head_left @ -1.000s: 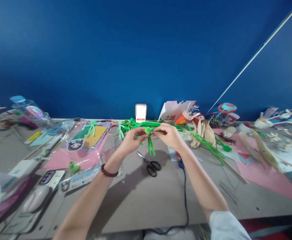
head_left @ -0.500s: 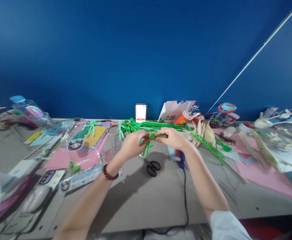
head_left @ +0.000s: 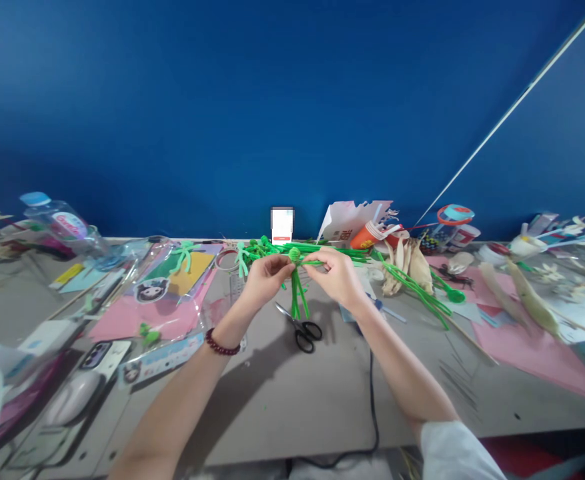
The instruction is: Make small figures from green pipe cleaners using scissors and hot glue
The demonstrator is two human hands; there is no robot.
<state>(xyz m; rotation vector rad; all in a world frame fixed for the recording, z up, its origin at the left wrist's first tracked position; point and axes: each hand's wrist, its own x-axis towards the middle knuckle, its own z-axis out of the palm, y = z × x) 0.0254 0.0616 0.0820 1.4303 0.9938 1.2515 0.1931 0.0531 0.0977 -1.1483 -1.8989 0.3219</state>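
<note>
Between my hands is a green pipe-cleaner figure [head_left: 295, 256] with a coiled, rounded top and several strands hanging down. My left hand [head_left: 268, 277] is closed on its left side just under the coil. With thumb and forefinger, my right hand [head_left: 336, 272] pinches a green strand that sticks out to the right. Below the hanging strands, black-handled scissors [head_left: 306, 335] lie on the table, blades pointing away to the left. Behind my hands is a heap of green pipe cleaners [head_left: 267, 249]. Small parts of the figure are hidden by my fingers.
A phone [head_left: 282, 225] with a lit screen stands against the blue wall. To the left lie pink paper [head_left: 122, 323], a mouse [head_left: 73, 398] and a bottle [head_left: 65, 220]. On the right are dried husks [head_left: 419, 270], an orange cup [head_left: 366, 235] and a black cable [head_left: 373, 400].
The figure has shifted slightly left and up, its strands now hanging longer and more openly. My right hand has moved left and lower, from beside the coil to a side strand.
</note>
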